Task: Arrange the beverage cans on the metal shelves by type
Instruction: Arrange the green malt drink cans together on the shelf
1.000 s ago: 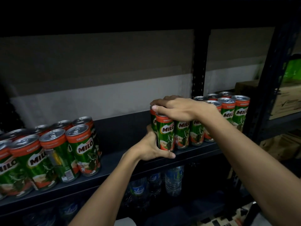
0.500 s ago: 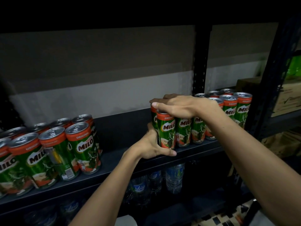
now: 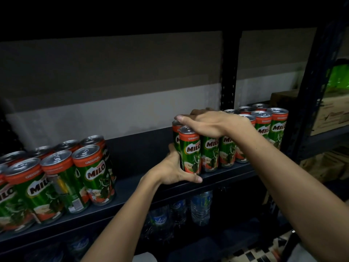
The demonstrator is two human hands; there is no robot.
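Toppling threatens: left hand point(image 3: 172, 170) grips the front green-and-red Milo drink can point(image 3: 189, 150) low at 3 o'clock on the dark metal shelf point(image 3: 132, 188); right hand point(image 3: 204, 123) presses flat across neighbouring tops, so uneven sliding could tip that row.

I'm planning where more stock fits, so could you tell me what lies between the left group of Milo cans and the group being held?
In the head view, only bare dark shelf separates the left cans from the held cans.
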